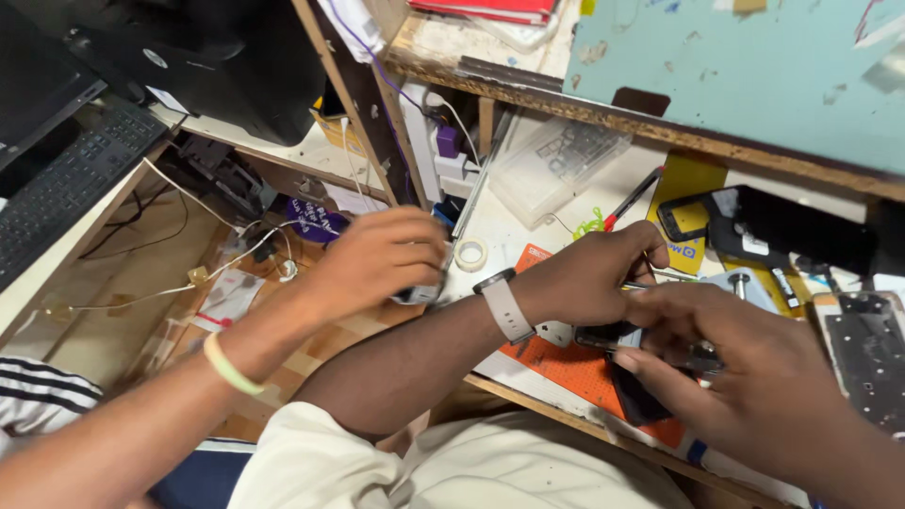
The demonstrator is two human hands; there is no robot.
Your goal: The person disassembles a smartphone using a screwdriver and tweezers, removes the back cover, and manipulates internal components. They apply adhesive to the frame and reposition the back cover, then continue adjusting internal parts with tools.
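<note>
**Two hands on phone, mid-job**

Right hand (754, 372): grip closed on the dark phone (603, 335), held just over the orange mat (575, 372). Left hand (589, 278): grip pinched on a thin metal tool (639, 285) at the phone's edge. Looks partway: stripped panel (867, 353) lies loose on the desk (500, 226). Co-worker's hand (377, 259) is busy further left.
</note>
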